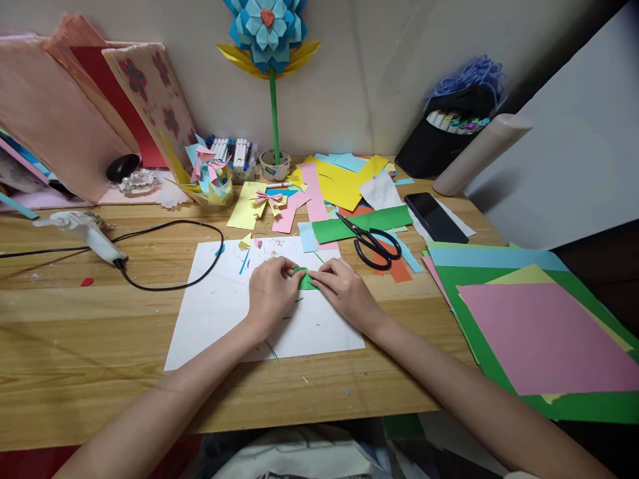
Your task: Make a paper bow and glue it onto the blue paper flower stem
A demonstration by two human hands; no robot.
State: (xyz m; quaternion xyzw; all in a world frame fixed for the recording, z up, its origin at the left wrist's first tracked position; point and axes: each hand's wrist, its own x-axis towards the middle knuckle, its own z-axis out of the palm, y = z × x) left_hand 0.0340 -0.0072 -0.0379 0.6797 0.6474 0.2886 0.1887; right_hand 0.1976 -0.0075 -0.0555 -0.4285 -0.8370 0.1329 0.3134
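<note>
A small piece of green paper [306,282] is held between my two hands, just above or on a white sheet [214,313]. My left hand [272,286] pinches its left side between thumb and fingers. On the right edge, my right hand [344,286] grips with thumb and fingertips. Thin green offcuts lie on the white sheet near my wrists. Beyond my hands, black-handled scissors [377,249] rest partly on a long green paper strip [362,224].
A glue gun [84,236] with a looping black cord [174,288] lies left. Coloured sheets [549,336] are stacked right, near a phone [436,217]. Paper scraps, a blue paper flower [267,33], a cup of paper pieces [212,193] and a black pen holder [429,140] stand at the back.
</note>
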